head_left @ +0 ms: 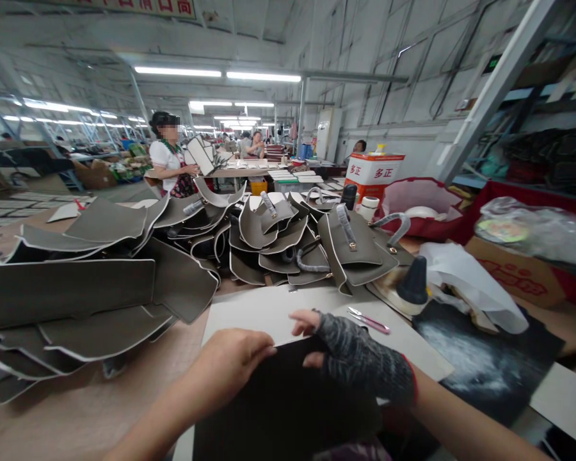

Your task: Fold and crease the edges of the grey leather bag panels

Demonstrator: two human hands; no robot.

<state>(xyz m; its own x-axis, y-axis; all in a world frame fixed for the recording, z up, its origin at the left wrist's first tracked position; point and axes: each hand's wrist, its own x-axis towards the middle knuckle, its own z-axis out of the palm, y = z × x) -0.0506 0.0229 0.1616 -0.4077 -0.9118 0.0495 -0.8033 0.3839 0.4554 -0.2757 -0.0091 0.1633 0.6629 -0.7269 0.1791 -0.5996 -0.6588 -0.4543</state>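
Note:
A dark leather-like panel (288, 403) with a pale top edge stands in front of me, its lower part running out of view. My left hand (235, 358) is bare and pinches that top edge between thumb and fingers. Opposite it, my right hand (340, 352) wears a dark grey fingerless knit glove. Its thumb lies over the panel's near side while its fingers reach past the edge, with a gap between them. Beneath and behind is a white sheet (249, 310), on which pink-handled thread snips (368, 320) lie right of my right hand.
Grey-brown bag pieces (77, 282) with white edges pile up at left; bags with wrapped handles (348, 234) heap behind. At right stand a black cone-shaped object (413, 282), crumpled white wrapping (470, 288) and a red-lined container (420, 208). A co-worker (170, 157) holds pale pieces farther back.

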